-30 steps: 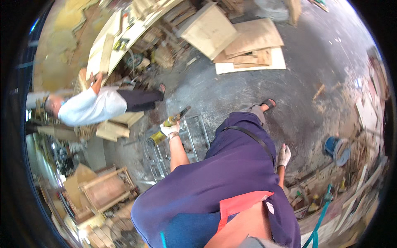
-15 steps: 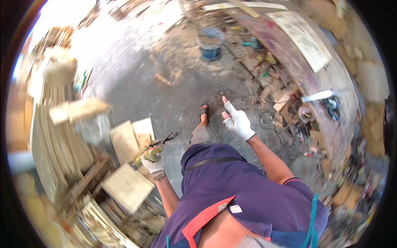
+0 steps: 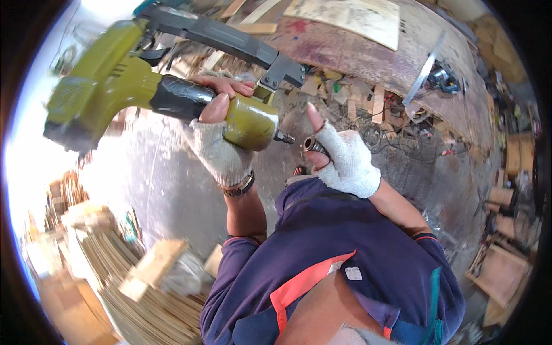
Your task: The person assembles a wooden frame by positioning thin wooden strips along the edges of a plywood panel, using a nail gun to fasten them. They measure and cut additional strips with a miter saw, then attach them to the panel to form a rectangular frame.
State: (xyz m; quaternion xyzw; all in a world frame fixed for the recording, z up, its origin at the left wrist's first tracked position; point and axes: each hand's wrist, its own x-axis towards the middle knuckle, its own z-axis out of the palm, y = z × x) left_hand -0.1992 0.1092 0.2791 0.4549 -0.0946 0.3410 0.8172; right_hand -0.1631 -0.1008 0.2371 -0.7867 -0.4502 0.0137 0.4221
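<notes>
My left hand [image 3: 221, 132], in a white fingerless glove, is closed round the black grip of an olive-yellow pneumatic nail gun [image 3: 95, 83]. The tool is raised at the upper left, its dark magazine running beyond my fingers and a metal air plug [image 3: 284, 137] sticking out of the handle's end. My right hand [image 3: 348, 161], gloved the same way, holds a ribbed metal air hose coupler [image 3: 312, 145] with one finger stretched upward. Coupler and plug face each other with a small gap between them. Any hose behind the coupler is hidden by my right hand.
A long stained workbench [image 3: 339, 49] spans the upper right, bearing a pale board [image 3: 351, 20] and a metal straightedge [image 3: 424, 70]. Wood scraps and cables [image 3: 397, 141] lie below it. Thin wood sheets [image 3: 155, 307] are stacked at the lower left.
My left hand has lifted the nail gun from low at my left side to the upper left, close to my right hand. A coupler now shows in my right hand. My view has swung right.
</notes>
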